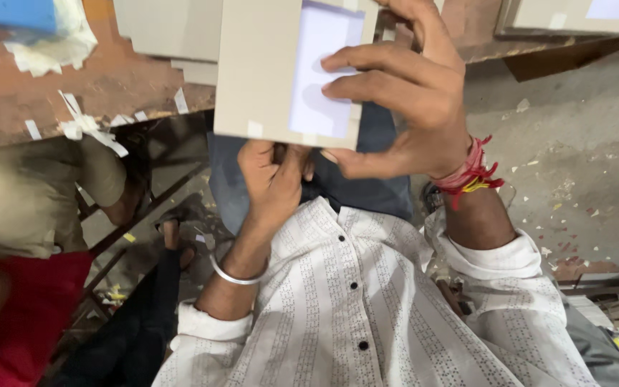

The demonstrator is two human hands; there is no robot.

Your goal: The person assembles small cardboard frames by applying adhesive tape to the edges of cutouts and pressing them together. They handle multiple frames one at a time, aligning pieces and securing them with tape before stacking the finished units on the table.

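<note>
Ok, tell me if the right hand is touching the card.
Touching. The head view shows the right hand with fingertips pressed flat on the card.

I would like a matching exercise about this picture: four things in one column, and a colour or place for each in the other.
Things:
1. right hand
2. left hand
3. thread band
4. bangle

Descriptions:
A. silver, on the left wrist
B. fingers on the pale window of the grey card
C. red and yellow, on the right wrist
D. at the card's lower edge

Pairs: 1-B, 2-D, 3-C, 4-A
</note>
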